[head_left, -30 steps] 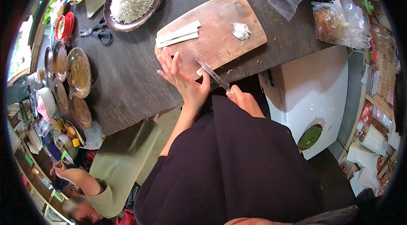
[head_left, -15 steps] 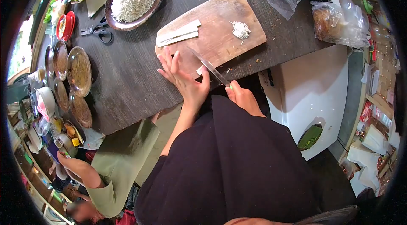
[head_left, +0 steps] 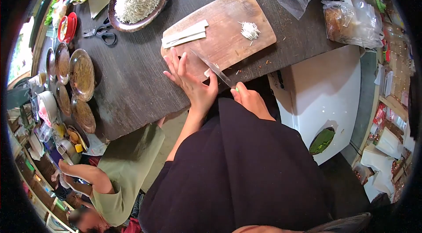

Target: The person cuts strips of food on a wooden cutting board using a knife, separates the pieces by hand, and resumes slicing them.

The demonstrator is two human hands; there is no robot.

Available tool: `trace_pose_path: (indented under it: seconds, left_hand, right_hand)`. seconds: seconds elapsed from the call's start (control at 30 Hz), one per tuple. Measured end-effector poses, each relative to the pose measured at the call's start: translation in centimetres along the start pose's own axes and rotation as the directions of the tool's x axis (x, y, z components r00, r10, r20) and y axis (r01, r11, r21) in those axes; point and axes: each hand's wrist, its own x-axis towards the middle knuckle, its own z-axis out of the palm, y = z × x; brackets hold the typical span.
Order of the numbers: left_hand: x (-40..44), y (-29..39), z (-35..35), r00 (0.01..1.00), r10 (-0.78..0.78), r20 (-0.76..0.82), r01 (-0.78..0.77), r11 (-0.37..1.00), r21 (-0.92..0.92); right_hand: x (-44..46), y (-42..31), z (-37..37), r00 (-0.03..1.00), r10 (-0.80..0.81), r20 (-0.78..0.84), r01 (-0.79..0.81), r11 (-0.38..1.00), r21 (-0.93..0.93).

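Observation:
My right hand (head_left: 251,101) is closed around the handle of a knife (head_left: 215,68). The blade slants up and left over the near edge of a wooden cutting board (head_left: 226,13). My left hand (head_left: 193,86) has its fingers spread at the board's near left corner, its thumb beside the blade. A small pale piece (head_left: 207,73) shows by the thumb; whether the thumb presses it I cannot tell. Flat white strips (head_left: 184,34) lie at the board's left end. A small heap of fine white shreds (head_left: 250,31) sits toward the right.
Beyond the board stands a brown bowl (head_left: 115,13) heaped with white shreds. Scissors (head_left: 105,35) and several brown dishes (head_left: 82,75) are at left. Plastic bags (head_left: 354,22) lie at right, above a white surface (head_left: 327,83). Another person's arm (head_left: 90,176) is at lower left.
The knife and my right hand have shifted very slightly up and left. My left hand stays spread in nearly the same place. At lower left the other person's arm has moved a little.

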Motion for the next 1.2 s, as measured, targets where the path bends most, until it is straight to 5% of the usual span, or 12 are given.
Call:
trace_pose_path:
  seconds: [1.2]
  left_hand:
    - [0.0,0.0,0.2,0.999,0.012,-0.038,-0.012,1.0,-0.017]
  right_hand:
    - [0.0,-0.8,-0.5,1.0,-0.006,0.0,0.006,0.999,0.034]
